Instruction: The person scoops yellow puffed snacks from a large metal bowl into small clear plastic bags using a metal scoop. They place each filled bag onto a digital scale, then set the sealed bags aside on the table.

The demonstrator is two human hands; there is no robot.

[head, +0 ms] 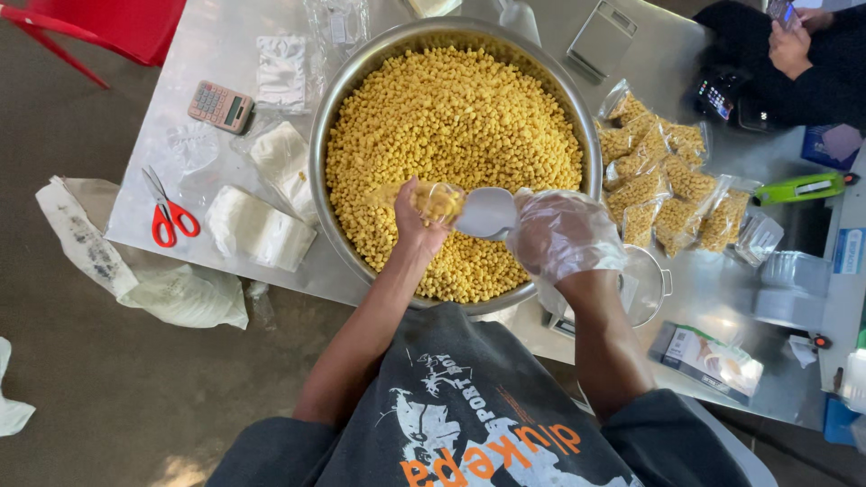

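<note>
Holding a small clear bag (439, 200) over the big steel bowl (356, 77), the left hand (413, 221) is gripping it closed-fisted. Beside it, the gloved right hand (561, 233) is gripping a scoop (487, 213). Yellow puffs (451, 117) are filling the bowl; beyond its right rim, filled bags (663, 185) are lying.
</note>
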